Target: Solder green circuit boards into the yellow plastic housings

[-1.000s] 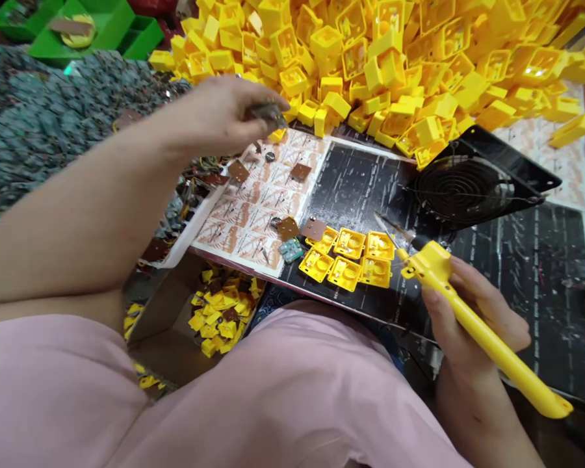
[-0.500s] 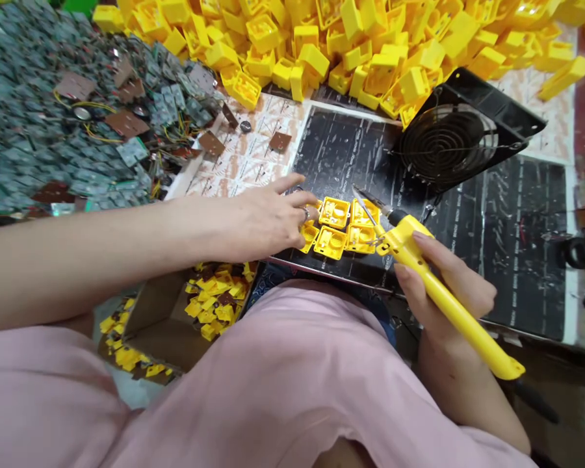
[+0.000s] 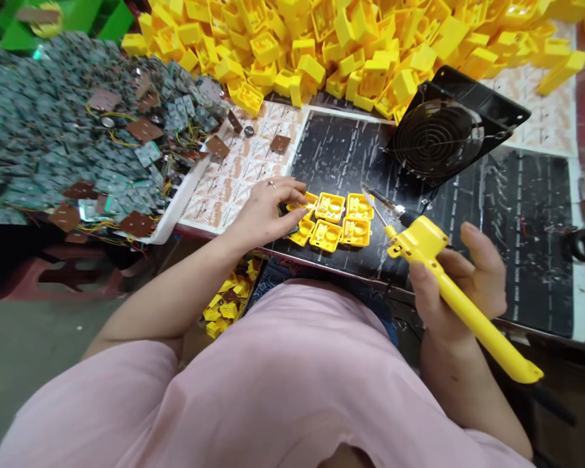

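My left hand [image 3: 272,209] is over the leftmost of several small open yellow plastic cases, its thumb and fingers apart. A small dark greenish piece shows under the thumb; I cannot tell what it is. The yellow cases [image 3: 326,235] lie in two rows near the table's front edge, hollow side up. In my right hand [image 3: 461,279] is a yellow soldering iron [image 3: 472,312], its handle slanting down to the right. The iron's metal tip and a thin feed tube beside it point left, just right of the cases and apart from them.
A large heap of green circuit boards [image 3: 68,123] with wires fills the left. Yellow housings [image 3: 351,39] are piled along the back. A black fan [image 3: 439,136] stands tilted behind the iron. Below the front edge, a box holds yellow scraps [image 3: 227,302].
My left hand has drawn back and its forearm now comes from lower down. The soldering iron has shifted slightly right and down, and my right fingers have loosened. The view has turned slightly left.
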A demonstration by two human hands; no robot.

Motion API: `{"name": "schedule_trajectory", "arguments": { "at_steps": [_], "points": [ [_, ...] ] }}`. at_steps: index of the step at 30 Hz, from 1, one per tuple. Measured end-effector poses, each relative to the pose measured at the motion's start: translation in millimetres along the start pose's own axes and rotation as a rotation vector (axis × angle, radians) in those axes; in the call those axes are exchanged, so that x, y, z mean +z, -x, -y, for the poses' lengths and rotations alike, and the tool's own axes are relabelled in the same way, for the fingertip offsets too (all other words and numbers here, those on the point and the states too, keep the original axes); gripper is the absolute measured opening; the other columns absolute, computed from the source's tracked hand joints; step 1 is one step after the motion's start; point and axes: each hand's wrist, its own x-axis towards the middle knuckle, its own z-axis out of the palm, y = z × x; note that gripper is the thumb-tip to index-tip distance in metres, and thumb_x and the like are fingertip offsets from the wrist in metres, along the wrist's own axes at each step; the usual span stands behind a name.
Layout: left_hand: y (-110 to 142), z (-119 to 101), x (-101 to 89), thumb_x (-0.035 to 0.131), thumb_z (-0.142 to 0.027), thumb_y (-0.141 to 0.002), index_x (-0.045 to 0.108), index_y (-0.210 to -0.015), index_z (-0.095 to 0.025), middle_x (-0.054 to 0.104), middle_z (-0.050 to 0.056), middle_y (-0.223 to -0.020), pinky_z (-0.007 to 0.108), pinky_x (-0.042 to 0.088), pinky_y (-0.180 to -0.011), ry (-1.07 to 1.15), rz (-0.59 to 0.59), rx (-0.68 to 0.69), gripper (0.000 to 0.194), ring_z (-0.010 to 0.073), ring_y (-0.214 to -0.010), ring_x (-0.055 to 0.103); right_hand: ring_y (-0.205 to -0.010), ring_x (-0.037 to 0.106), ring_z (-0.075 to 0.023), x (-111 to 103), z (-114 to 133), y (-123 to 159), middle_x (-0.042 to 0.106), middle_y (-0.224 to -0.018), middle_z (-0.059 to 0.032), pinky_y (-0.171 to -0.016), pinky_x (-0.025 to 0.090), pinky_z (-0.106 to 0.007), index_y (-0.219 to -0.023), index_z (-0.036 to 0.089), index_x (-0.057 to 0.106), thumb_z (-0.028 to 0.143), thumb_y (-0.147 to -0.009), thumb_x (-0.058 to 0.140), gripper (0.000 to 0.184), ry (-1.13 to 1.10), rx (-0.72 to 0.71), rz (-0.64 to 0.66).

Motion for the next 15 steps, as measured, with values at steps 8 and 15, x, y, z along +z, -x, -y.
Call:
{"name": "schedule_trajectory", "arguments": {
  "at_steps": [8,15],
  "points": [
    [-10.3,-7.4,-37.3,0.064,-0.040,-0.098,0.078,-0.090,-0.024,0.083,0.003,-0.097,0.048,0.054,-0.110,-0.008,-0.016,0.107,0.023,0.0234,-0.103,0.076,-0.062,0.065,-0.0175,-5.2,-15.1,-6.8,0.072,-0.084,-0.0035,-0.052,0.056,-0.031,-0.118,0.024,0.082,0.044,-0.095,0.076,0.031,-0.133,0.198,-0.204],
    [-7.3,-15.9,-36.5,0.059,-0.039,-0.100,0.080,-0.088,-0.029,0.077,-0.001,-0.087,0.057,0.038,-0.124,-0.324,0.130,0.196,0.026,0.0223,-0.102,0.070,-0.068,0.065,-0.0202,-2.5,-24.0,-13.4,0.071,-0.079,-0.0066,-0.058,0.051,-0.034,-0.096,0.026,0.085,0.056,-0.104,0.058,0.041,-0.134,0.289,-0.324]
  ]
}}
